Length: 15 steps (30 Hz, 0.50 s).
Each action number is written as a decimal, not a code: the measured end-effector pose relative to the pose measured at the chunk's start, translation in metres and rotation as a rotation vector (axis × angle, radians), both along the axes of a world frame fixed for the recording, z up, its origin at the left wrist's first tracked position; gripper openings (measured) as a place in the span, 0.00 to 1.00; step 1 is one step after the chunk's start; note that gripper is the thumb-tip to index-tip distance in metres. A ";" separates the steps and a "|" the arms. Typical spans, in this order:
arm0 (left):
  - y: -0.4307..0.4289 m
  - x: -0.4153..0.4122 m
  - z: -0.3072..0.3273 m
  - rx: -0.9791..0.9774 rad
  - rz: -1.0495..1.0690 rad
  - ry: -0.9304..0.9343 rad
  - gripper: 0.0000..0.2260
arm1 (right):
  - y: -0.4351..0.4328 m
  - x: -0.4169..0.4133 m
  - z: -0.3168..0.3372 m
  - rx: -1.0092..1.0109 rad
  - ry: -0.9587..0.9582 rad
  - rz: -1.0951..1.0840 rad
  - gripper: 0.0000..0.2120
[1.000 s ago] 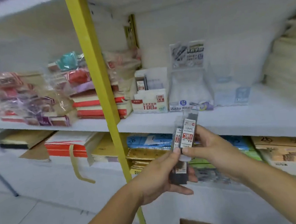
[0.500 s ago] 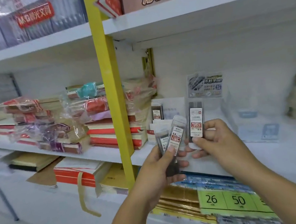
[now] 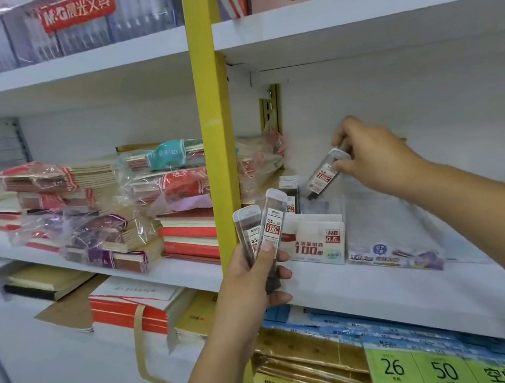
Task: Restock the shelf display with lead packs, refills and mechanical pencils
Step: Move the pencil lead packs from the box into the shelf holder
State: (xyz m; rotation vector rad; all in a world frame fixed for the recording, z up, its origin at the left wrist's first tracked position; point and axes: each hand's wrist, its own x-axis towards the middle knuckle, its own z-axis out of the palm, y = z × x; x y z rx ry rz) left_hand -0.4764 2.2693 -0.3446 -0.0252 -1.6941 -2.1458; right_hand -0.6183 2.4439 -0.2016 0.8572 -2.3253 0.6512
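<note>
Up above the white display box [image 3: 315,240] marked HB 0.5, the right hand [image 3: 372,160] pinches a single lead pack [image 3: 324,174] by its top end between thumb and fingers. The pack is tilted, its lower end pointing down toward the back of the box; it seems to hang clear of the box, though blur makes that uncertain. A few standing packs [image 3: 290,190] are upright in the rear left part of the box. Just left of the box and in front of it, the left hand [image 3: 254,281] grips a fan of lead packs [image 3: 271,220] by their lower halves, labels facing outward. The box stands on the white shelf board [image 3: 380,290], with a clear display tray [image 3: 390,239] right beside it on the right and the yellow upright [image 3: 214,133] to its left. Wrapped notebook stacks [image 3: 187,232] lie further left of the box.
</note>
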 end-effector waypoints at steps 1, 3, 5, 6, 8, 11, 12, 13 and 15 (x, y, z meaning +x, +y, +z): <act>-0.001 0.000 -0.001 -0.001 -0.007 -0.005 0.08 | -0.006 -0.004 0.000 0.045 -0.019 -0.002 0.14; -0.003 -0.001 -0.001 0.006 -0.028 -0.017 0.08 | -0.017 -0.012 -0.002 0.124 -0.050 0.004 0.13; -0.003 0.000 -0.002 0.024 -0.055 -0.022 0.10 | -0.024 -0.018 -0.004 0.150 -0.074 0.015 0.13; -0.004 0.001 -0.002 0.031 -0.067 -0.025 0.11 | -0.027 -0.022 -0.005 0.152 -0.086 0.020 0.12; -0.005 0.001 -0.002 0.041 -0.076 -0.026 0.10 | -0.031 -0.028 -0.011 0.184 -0.101 0.015 0.10; -0.006 0.001 -0.002 0.042 -0.073 -0.018 0.07 | -0.035 -0.038 -0.024 0.257 0.025 -0.028 0.07; -0.006 0.001 -0.002 0.040 -0.071 -0.018 0.07 | -0.035 -0.040 -0.027 0.265 0.062 -0.053 0.08; -0.007 0.001 -0.002 0.037 -0.071 -0.019 0.07 | -0.034 -0.041 -0.030 0.272 0.075 -0.081 0.10; -0.006 0.003 -0.002 0.026 -0.074 -0.021 0.07 | -0.033 -0.038 -0.032 0.326 0.090 -0.154 0.14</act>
